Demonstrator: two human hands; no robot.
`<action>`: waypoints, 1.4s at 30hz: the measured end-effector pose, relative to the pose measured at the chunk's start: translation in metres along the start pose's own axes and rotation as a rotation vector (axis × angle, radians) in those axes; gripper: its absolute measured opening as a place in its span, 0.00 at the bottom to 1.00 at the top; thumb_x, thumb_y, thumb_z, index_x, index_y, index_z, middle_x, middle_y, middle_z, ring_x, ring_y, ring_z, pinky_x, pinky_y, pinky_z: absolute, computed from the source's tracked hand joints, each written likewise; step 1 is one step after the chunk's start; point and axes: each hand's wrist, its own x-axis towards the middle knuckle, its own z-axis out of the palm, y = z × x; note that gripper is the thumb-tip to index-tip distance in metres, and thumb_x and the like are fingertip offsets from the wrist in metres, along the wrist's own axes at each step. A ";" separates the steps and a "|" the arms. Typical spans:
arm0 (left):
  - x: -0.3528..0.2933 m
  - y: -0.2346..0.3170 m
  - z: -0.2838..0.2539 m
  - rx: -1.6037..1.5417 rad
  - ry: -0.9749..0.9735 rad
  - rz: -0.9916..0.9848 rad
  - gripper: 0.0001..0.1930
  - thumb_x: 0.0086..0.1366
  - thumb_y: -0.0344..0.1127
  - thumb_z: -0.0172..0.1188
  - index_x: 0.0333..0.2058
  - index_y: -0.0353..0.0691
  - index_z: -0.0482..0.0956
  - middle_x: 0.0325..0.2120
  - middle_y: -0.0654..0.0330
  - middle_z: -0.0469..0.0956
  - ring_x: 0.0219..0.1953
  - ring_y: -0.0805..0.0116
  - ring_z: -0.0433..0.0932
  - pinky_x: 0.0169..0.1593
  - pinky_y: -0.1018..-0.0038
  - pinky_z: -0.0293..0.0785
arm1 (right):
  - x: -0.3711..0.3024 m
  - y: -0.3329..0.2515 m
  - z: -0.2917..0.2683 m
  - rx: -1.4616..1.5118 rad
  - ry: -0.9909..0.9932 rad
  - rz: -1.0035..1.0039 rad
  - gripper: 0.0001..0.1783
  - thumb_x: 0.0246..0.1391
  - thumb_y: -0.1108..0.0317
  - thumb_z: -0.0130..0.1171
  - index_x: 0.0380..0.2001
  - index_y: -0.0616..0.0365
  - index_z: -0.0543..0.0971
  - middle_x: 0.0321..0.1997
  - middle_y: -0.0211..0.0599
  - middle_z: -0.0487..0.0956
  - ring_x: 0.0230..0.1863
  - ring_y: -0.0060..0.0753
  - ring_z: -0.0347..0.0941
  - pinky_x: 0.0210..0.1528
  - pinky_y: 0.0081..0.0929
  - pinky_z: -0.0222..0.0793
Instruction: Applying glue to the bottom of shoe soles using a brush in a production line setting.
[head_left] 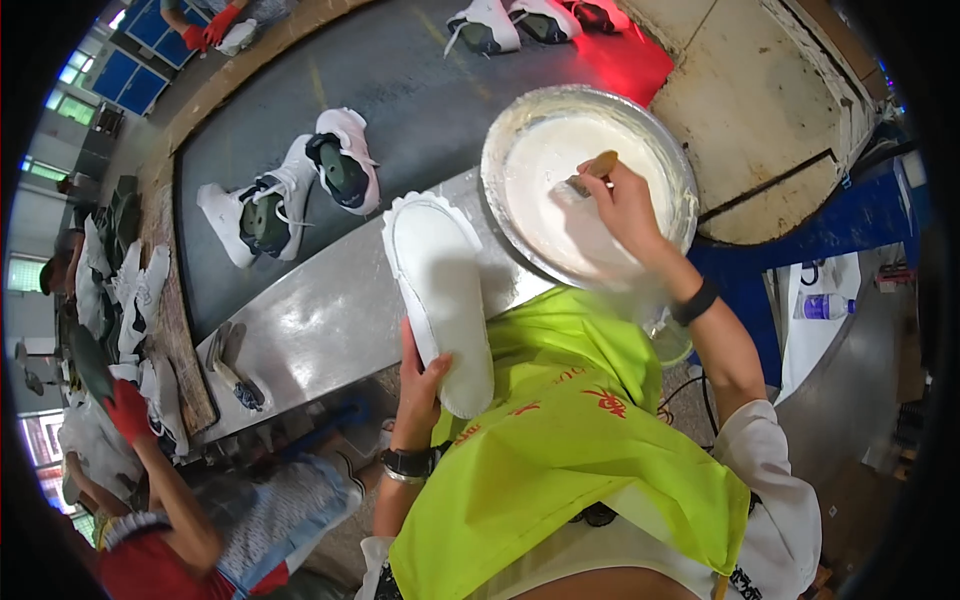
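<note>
My left hand (422, 385) grips a white shoe sole (440, 290) near its heel end, thumb on the inner face and fingers along the edge. The sole's scalloped toe rests over the metal ledge (320, 335). In my right hand (622, 205) is a brush (597, 168) with a wooden handle, held closed between thumb and fingers. Its bristles reach into the white liquid (545, 150) filling a round metal basin (690, 190), whose rim is smeared with the same white stuff.
A dark conveyor belt (410, 100) carries white-and-green sneakers (275, 210); more shoes (490, 28) stand farther off under red light. Brushes (232, 370) lie on the ledge's left end. A red-gloved co-worker (175, 500) works at the left, another (215, 25) at the far side. A worn board (770, 110) is right of the basin.
</note>
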 end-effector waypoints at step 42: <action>0.014 -0.030 -0.010 0.716 0.162 0.304 0.53 0.44 0.42 0.70 0.64 0.29 0.49 0.63 0.39 0.49 0.65 0.48 0.56 0.64 0.64 0.59 | -0.014 -0.108 0.098 0.130 -0.152 -0.367 0.07 0.53 0.77 0.53 0.36 0.59 0.75 0.38 0.40 0.75 0.43 0.45 0.73 0.43 0.33 0.69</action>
